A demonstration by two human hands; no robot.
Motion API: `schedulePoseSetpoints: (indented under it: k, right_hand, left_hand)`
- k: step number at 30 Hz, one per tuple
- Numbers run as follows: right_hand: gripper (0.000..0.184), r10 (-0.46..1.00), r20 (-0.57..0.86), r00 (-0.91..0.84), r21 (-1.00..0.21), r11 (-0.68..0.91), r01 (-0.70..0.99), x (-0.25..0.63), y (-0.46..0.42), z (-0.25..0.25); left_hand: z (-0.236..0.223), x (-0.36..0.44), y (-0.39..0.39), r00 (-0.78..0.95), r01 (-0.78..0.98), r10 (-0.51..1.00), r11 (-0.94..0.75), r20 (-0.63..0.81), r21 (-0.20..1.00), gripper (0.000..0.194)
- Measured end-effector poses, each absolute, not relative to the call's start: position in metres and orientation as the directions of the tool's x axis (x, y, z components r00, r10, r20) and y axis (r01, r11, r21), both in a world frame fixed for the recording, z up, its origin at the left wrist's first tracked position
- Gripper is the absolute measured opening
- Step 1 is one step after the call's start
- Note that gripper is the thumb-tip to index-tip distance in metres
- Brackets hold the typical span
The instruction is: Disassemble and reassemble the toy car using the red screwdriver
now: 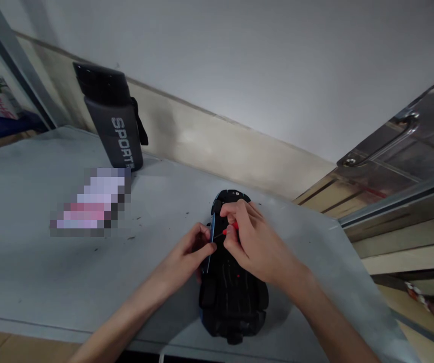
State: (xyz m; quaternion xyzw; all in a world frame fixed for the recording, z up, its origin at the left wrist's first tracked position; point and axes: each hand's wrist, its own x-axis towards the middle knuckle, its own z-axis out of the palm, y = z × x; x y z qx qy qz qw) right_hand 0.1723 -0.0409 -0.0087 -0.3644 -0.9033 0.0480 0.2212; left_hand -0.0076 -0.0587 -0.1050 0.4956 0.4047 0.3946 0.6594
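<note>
A toy car [235, 297] lies upside down on the grey table, its black underside and wheels facing up and a strip of blue body showing along its left side. My left hand [196, 247] is closed on that left side, thumb on the edge and the other fingers partly hidden behind it. In my right hand [247, 237] is a small screwdriver with a red handle [233, 228], pinched between thumb and fingers. Its thin shaft points left toward the blue edge near my left thumb. Whether the tip touches the car is too small to tell.
A dark sports bottle [113, 121] stands at the back left against the wall. In front of it lies a blurred-out, phone-like object [91, 201]. Small dark crumbs dot the grey tabletop [164, 201]. A metal panel with a handle [386, 141] is at the right.
</note>
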Motion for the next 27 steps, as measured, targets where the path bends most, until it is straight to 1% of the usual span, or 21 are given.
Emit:
schedulePoseSetpoints:
  k: [3, 4, 6, 7, 10, 11, 13, 14, 16, 17, 19, 21, 24, 27]
  right_hand:
    - [0.018, 0.712, 0.336, -0.617, -0.281, 0.701, 0.656, 0.178, -0.044, -0.005]
    - [0.017, 0.725, 0.333, -0.603, -0.311, 0.688, 0.656, 0.181, -0.045, -0.005]
    - [0.013, 0.766, 0.356, -0.536, -0.420, 0.643, 0.640, 0.188, -0.048, -0.006]
    - [0.011, 0.795, 0.378, -0.475, -0.491, 0.607, 0.625, 0.194, -0.049, -0.007]
    - [0.019, 0.873, 0.432, -0.229, -0.688, 0.483, 0.542, 0.214, -0.045, -0.015]
    - [0.019, 0.883, 0.445, -0.148, -0.731, 0.454, 0.509, 0.223, -0.041, -0.018]
    - [0.019, 0.889, 0.456, -0.029, -0.776, 0.414, 0.477, 0.242, -0.030, -0.026]
    - [0.024, 0.903, 0.430, 0.010, -0.784, 0.368, 0.499, 0.251, -0.025, -0.030]
    - [0.042, 0.929, 0.362, 0.083, -0.771, 0.248, 0.587, 0.270, -0.015, -0.038]
    - [0.044, 0.941, 0.329, 0.074, -0.765, 0.220, 0.605, 0.278, -0.011, -0.042]
    - [0.042, 0.967, 0.255, 0.003, -0.747, 0.195, 0.636, 0.291, -0.009, -0.050]
    - [0.038, 0.980, 0.164, -0.112, -0.721, 0.197, 0.665, 0.296, -0.012, -0.059]
    - [0.033, 0.972, 0.043, -0.231, -0.664, 0.201, 0.720, 0.294, -0.018, -0.071]
    - [0.026, 0.967, -0.002, -0.253, -0.615, 0.199, 0.763, 0.286, -0.022, -0.078]
  left_hand:
    - [-0.104, -0.009, -0.059, 0.334, -0.098, 0.930, 0.197, -0.154, 0.975, 0.038]
    - [-0.104, -0.009, -0.059, 0.326, -0.089, 0.932, 0.196, -0.157, 0.977, 0.039]
    - [-0.104, -0.010, -0.059, 0.319, -0.071, 0.935, 0.188, -0.156, 0.980, 0.041]
    - [-0.104, -0.011, -0.059, 0.320, -0.062, 0.935, 0.179, -0.151, 0.982, 0.041]
    - [-0.101, -0.013, -0.059, 0.330, -0.028, 0.933, 0.163, -0.145, 0.986, 0.042]
    - [-0.100, -0.015, -0.059, 0.333, -0.013, 0.932, 0.158, -0.145, 0.987, 0.042]
    - [-0.096, -0.018, -0.057, 0.339, 0.040, 0.928, 0.147, -0.152, 0.988, 0.042]
    - [-0.094, -0.021, -0.056, 0.337, 0.087, 0.929, 0.134, -0.155, 0.987, 0.041]
    - [-0.088, -0.027, -0.050, 0.314, 0.212, 0.940, 0.065, -0.131, 0.975, 0.038]
    - [-0.085, -0.031, -0.046, 0.295, 0.278, 0.951, 0.010, -0.096, 0.961, 0.036]
    - [-0.077, -0.036, -0.033, 0.271, 0.379, 0.963, -0.106, -0.001, 0.919, 0.032]
    - [-0.071, -0.036, -0.014, 0.279, 0.427, 0.959, -0.162, 0.041, 0.889, 0.029]
    - [-0.068, -0.026, 0.022, 0.313, 0.429, 0.941, -0.261, 0.129, 0.865, 0.020]
    - [-0.071, -0.013, 0.053, 0.318, 0.410, 0.929, -0.316, 0.191, 0.855, 0.022]
